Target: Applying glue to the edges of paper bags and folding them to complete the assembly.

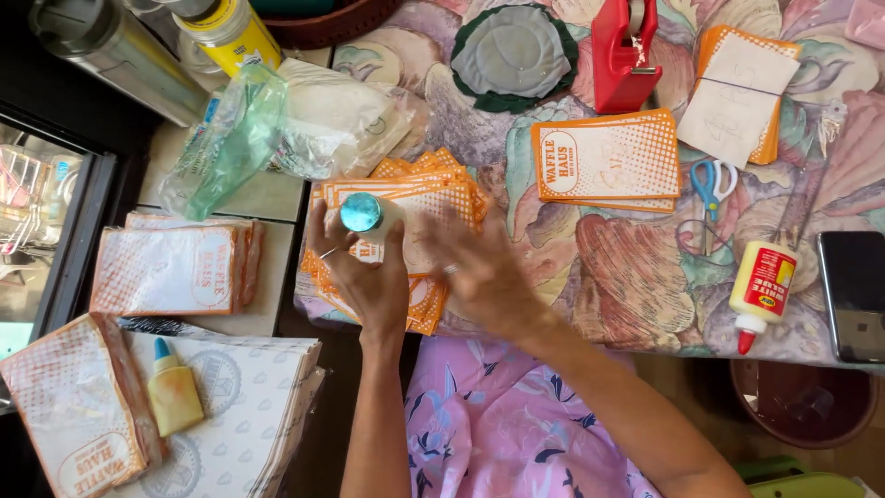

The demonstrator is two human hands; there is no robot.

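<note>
The left hand [364, 277] grips a teal-capped glue bottle [367, 219] over the orange paper bags [433, 198]. The blurred right hand [484, 277] lies on them, seemingly spread flat, grasping nothing.

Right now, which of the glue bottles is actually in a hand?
The one with the teal cap, gripped upright in the left hand over the orange paper bags. The red-tipped white bottle and the small yellow bottle lie untouched.

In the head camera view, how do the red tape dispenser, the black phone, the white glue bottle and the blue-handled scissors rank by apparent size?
1. Red tape dispenser and black phone: look alike; both are cut by the frame edge, so not ranked.
2. White glue bottle.
3. Blue-handled scissors.
</note>
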